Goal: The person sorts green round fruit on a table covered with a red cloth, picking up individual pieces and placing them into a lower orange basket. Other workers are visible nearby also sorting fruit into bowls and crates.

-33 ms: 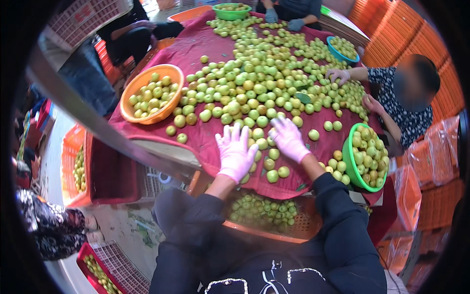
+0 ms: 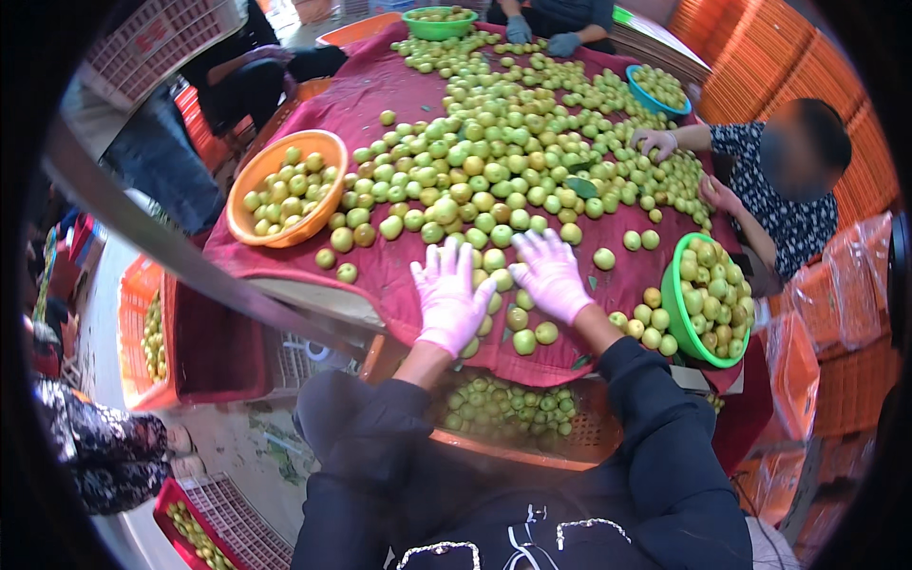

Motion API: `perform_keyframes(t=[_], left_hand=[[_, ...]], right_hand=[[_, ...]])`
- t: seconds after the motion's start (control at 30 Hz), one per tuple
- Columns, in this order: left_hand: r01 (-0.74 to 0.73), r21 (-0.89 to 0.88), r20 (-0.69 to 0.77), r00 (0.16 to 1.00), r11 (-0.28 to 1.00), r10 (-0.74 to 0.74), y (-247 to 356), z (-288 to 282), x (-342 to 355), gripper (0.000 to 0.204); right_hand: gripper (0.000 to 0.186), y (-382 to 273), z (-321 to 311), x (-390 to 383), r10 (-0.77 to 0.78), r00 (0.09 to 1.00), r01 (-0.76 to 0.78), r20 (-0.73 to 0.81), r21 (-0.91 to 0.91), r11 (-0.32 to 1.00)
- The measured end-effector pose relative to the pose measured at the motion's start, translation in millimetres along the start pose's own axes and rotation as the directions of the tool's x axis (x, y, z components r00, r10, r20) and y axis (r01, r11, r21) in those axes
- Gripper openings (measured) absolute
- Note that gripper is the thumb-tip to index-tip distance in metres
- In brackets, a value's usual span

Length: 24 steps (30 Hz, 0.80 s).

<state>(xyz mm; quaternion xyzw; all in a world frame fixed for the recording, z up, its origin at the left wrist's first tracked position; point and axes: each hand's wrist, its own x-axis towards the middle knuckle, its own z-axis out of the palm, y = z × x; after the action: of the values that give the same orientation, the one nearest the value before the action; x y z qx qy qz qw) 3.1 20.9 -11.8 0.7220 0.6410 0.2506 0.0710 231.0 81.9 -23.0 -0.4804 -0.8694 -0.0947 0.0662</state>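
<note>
Pale green-yellow round fruit (image 2: 489,171) is spread over a magenta cloth (image 2: 361,85). In pink gloves, my left hand (image 2: 450,294) and my right hand (image 2: 551,271) rest palm down among the loose fruit near the table's front, fingers spread, a few fruit between the two hands. Whether anything lies under the palms is hidden. An orange bowl of fruit (image 2: 332,217) stands to the left, and a green bowl (image 2: 675,302) heaped with fruit to the right. Below the table edge, in front of me, is an orange crate (image 2: 598,435) with more fruit.
A co-worker (image 2: 788,223) at right handles fruit; others (image 2: 570,14) work at the far side. A blue bowl (image 2: 673,110) and another green bowl (image 2: 437,30) stand there. A metal bar (image 2: 180,247) crosses the left. Fruit crates (image 2: 142,380) flank it; orange crates (image 2: 741,71) are stacked at right.
The whole view has shifted slightly, with the table a little further left and up in it. My two hands stay spread on the fruit, with only slight movement.
</note>
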Motion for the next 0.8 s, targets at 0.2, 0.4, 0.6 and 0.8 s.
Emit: perform_keyframes(t=[0.2,0.4,0.6,0.8], left_hand=[[0.09,-0.084,-0.034,0.995,0.992,-0.093,-15.5,5.8,4.2,0.074],[0.061,0.041,-0.012,0.998,0.997,-0.061,-1.4,0.8,-0.4,0.068],[0.036,0.023,-0.034,0.999,0.999,-0.035,4.2,5.5,7.7,0.072],[0.076,0.022,-0.014,0.997,0.997,-0.075,-0.5,-4.8,-1.2,0.073]], right_hand=[[0.064,-55.1,-49.0,-44.0,-0.014,0.997,-0.017,0.081,0.368,0.93],[0.029,-23.8,-42.4,40.9,0.234,0.931,-0.007,-0.279,0.629,0.778],[0.044,23.2,-10.1,178.0,0.29,0.957,-0.277,0.0,0.297,0.914],[0.044,-13.6,-10.5,163.2,0.321,0.932,-0.177,-0.165,0.566,0.805]])
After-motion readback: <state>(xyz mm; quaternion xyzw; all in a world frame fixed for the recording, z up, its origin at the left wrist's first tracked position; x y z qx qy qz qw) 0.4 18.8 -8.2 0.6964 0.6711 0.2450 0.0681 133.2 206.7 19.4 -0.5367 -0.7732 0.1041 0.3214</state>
